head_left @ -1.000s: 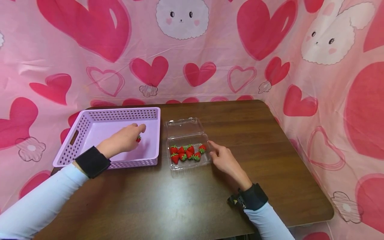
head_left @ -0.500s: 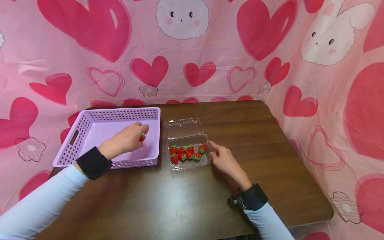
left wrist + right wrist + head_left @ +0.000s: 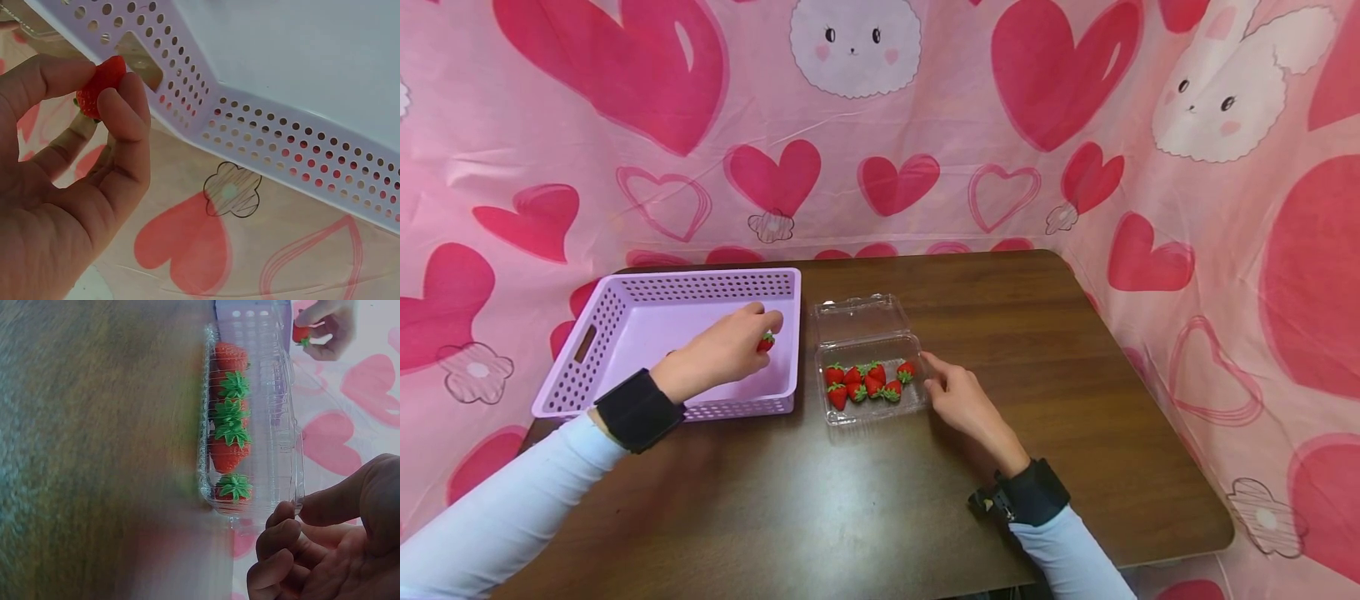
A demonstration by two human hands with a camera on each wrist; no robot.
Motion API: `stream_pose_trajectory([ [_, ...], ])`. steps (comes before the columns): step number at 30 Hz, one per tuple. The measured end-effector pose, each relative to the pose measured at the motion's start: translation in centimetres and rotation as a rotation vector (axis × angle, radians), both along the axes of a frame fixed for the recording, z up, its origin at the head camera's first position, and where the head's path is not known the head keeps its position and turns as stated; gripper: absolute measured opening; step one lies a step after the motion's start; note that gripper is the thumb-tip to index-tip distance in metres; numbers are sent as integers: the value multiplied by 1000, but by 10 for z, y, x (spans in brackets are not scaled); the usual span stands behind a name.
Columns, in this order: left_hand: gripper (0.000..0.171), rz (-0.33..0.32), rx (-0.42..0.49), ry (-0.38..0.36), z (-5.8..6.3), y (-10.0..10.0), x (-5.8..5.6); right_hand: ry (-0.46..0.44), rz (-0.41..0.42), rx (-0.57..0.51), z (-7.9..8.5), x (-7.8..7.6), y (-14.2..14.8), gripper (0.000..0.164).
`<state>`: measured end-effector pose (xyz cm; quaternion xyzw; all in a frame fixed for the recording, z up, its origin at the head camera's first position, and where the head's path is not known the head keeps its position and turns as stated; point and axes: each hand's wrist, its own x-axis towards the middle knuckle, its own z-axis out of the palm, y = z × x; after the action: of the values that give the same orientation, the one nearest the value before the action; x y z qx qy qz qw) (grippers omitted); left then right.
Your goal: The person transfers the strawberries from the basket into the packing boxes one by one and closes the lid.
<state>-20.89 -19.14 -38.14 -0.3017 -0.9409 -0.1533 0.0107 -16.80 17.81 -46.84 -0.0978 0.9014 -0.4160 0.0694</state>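
My left hand (image 3: pixel 722 350) pinches a red strawberry (image 3: pixel 103 84) between thumb and fingertips. In the head view it is over the right part of a lilac plastic basket (image 3: pixel 797 333), near the basket's right wall. To the right stands a clear plastic clamshell box (image 3: pixel 917 407), its lid (image 3: pixel 861 321) folded back. Several strawberries (image 3: pixel 230 453) with green leaves lie inside, mostly toward the left of the box. My right hand (image 3: pixel 964 402) holds the box's right rim between thumb and index finger, the other fingers curled below.
Both containers stand on a dark brown wooden table (image 3: pixel 1000 317) with rounded corners. A pink cloth (image 3: pixel 955 108) with hearts and rabbits hangs behind and to the right. A speck of red shows in the basket, partly hidden behind my left hand.
My left hand has moved slightly right across the basket, carrying the strawberry toward the basket's right wall. My right hand and the clamshell box have stayed in place.
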Motion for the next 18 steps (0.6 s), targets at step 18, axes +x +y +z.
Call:
stream_pose_trajectory([
  [18,33,-21,-23,-6,-1,20,7,-12,0,-14,0,1,1,53],
])
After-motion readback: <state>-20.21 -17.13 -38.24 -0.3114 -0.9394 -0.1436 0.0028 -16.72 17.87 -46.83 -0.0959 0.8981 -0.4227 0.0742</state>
